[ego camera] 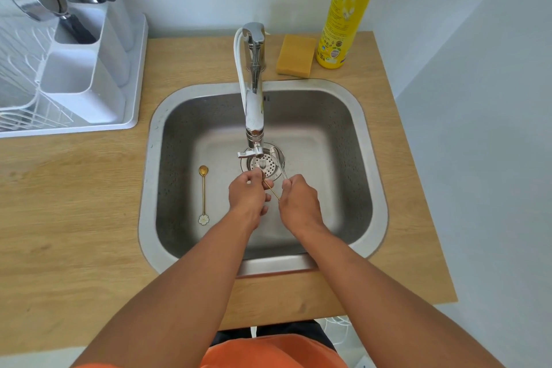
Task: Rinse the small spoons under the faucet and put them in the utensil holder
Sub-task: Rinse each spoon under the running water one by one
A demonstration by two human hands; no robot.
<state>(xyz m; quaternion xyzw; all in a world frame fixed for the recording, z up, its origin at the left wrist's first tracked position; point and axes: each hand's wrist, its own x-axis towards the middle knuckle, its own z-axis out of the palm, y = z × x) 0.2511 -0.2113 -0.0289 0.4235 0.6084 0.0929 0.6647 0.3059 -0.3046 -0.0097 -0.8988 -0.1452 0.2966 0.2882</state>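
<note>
Both my hands are low in the steel sink [370, 158], just in front of the chrome faucet [254, 104]. A thin gold spoon [272, 192] runs between them: my left hand [248, 197] pinches its bowl end and my right hand [298, 203] grips its handle end. A silver spoon [277, 158] lies on the drain strainer beside my right hand; whether that hand touches it I cannot tell. Another gold spoon [203, 194] with a white flower end lies on the sink floor at the left. The white utensil holder [80, 69] stands at the back left.
A white dish rack [24, 89] holds the utensil holder, with metal utensils and a strainer in its far compartments. A yellow sponge [296, 54] and a tall yellow dish soap bottle [349, 9] stand behind the sink on the wooden counter [74, 218].
</note>
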